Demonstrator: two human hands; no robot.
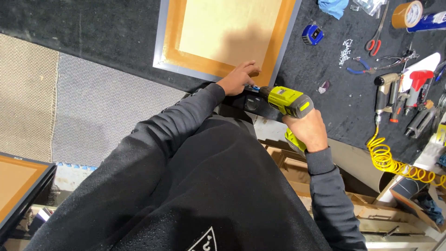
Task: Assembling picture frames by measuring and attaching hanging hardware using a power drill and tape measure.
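My right hand (307,131) grips the handle of a lime-green and grey cordless drill (287,100), its bit pointing left at the near edge of a framed panel (173,51). The panel has a grey outer frame, an orange border and a pale tan middle, and it lies flat on a black-covered bench (320,65). My left hand (239,76) rests on the frame's near edge right at the drill's tip, fingers curled around the spot; what it pinches is hidden. Both arms wear dark sleeves.
On the bench to the right lie a blue tape measure (312,34), red-handled scissors (377,33), pliers (360,67), loose screws (344,52), a roll of brown tape (406,14), air tools (385,93) and a coiled yellow hose (390,160). Another framed panel (18,186) sits at lower left.
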